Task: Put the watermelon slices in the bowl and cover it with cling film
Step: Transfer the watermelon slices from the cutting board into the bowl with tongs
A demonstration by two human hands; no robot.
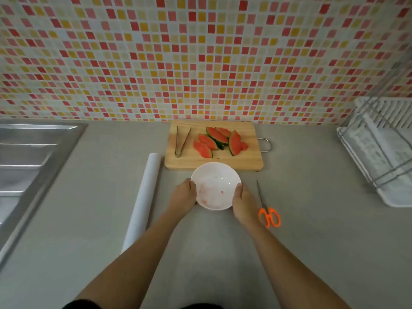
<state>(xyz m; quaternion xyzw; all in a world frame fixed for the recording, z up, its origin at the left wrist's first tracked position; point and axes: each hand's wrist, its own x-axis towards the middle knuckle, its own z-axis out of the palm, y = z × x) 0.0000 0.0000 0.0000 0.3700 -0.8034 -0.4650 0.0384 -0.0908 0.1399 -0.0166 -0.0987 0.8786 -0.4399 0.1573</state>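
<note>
A white bowl (215,185) with pink juice stains stands on the grey counter, just in front of a wooden cutting board (249,160). My left hand (183,195) grips the bowl's left side and my right hand (243,202) grips its right side. Several watermelon slices (217,141) with green rind lie on the board. Metal tongs (181,141) rest on the board's left part. A white roll of cling film (143,198) lies on the counter to the left of the bowl.
Orange-handled scissors (267,211) lie right of the bowl. A steel sink (29,161) fills the left side. A white dish rack (383,148) stands at the far right. The mosaic-tiled wall (200,59) rises behind the board.
</note>
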